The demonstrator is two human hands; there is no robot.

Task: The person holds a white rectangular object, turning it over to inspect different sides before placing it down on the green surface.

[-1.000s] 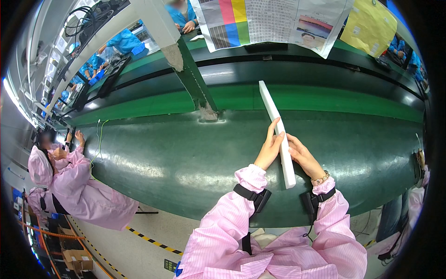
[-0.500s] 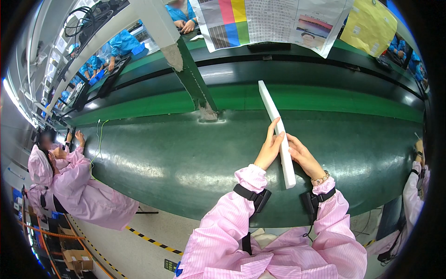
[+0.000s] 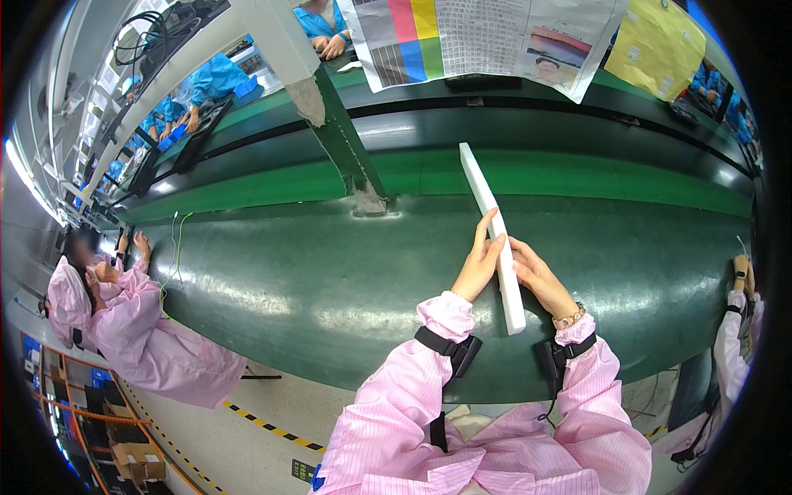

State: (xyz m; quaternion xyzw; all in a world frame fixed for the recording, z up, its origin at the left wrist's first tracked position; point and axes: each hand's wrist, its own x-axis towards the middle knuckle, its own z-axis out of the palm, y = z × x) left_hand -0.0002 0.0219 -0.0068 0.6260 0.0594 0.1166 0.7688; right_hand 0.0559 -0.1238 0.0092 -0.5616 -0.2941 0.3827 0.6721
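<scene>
Between my two hands is a long, flat white block [image 3: 509,289], perhaps foam, standing on its narrow edge and slanting away toward the far side. My left hand [image 3: 481,262] grips its left face, with the index finger stretched along it and the thumb at the upper edge. From the other side my right hand [image 3: 536,275] presses against it, its fingers partly hidden behind the block. Below the block lies the dark green tabletop [image 3: 355,272]. Pink striped sleeves with black straps cover both my forearms.
A green post [image 3: 342,136] rises from the table's far edge beside a green conveyor strip [image 3: 421,169]. Printed sheets [image 3: 487,41] and a yellow bag [image 3: 656,49] hang above. A thin cable [image 3: 177,247] lies at left, near a person in pink [image 3: 136,322]. Another person's hand [image 3: 742,271] is at right.
My hands and the white block stay in place. The person at the far right has shifted a hand slightly, and the person at left has moved their head a little.
</scene>
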